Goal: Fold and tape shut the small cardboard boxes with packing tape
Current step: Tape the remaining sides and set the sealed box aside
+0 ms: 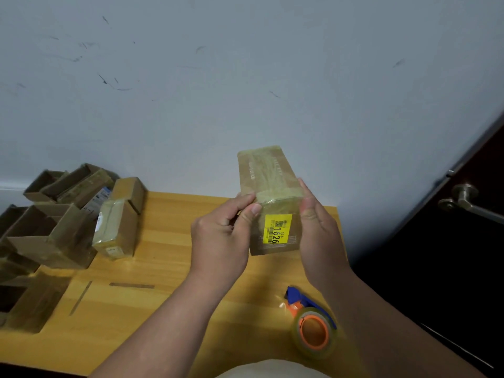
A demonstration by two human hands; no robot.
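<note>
A small brown cardboard box (272,186), wrapped in clear tape and bearing a yellow barcode label, is held up above the wooden table (152,263). My left hand (221,238) grips its left edge, thumb pressed on the near face beside the label. My right hand (319,230) holds the right side with thumb in front and fingers behind. A roll of clear packing tape on an orange and blue dispenser (311,326) lies on the table near its front right corner, under my right forearm.
Several cardboard boxes (68,214), some open and some taped, are piled on the table's left side. A pale scuffed wall stands behind. A dark door with a metal handle (466,200) is at the right.
</note>
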